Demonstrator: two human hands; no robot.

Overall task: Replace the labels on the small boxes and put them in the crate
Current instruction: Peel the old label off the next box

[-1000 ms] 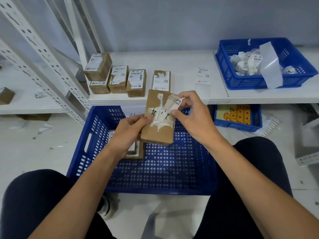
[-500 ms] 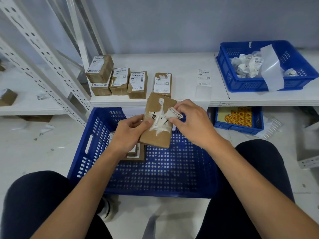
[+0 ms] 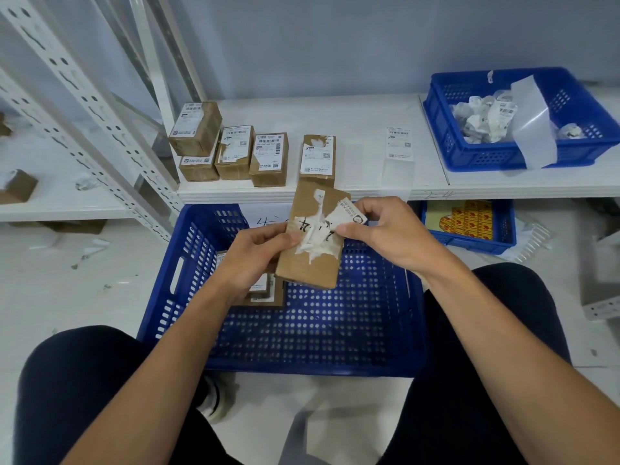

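Observation:
My left hand [image 3: 255,260] grips a small brown cardboard box [image 3: 310,263] by its left edge, above the big blue crate [image 3: 302,340]. White torn label remains cover the box's middle. My right hand [image 3: 389,234] pinches a partly peeled strip of the old label [image 3: 349,216] at the box's right edge. Inside the crate, under my left hand, lies a labelled box [image 3: 265,293]. Several labelled small boxes [image 3: 235,149] stand on the white shelf [image 3: 362,129], and a loose new label [image 3: 399,142] lies to their right.
A blue bin [image 3: 486,156] at the shelf's right holds crumpled old labels and a backing strip. A smaller blue bin [image 3: 469,229] with yellow and red sheets sits below the shelf. Perforated rack posts [image 3: 84,105] rise at left. My knees flank the crate.
The box and both hands have stayed almost in place over the crate. My right hand keeps its pinch on the label strip, which has shifted slightly against the box.

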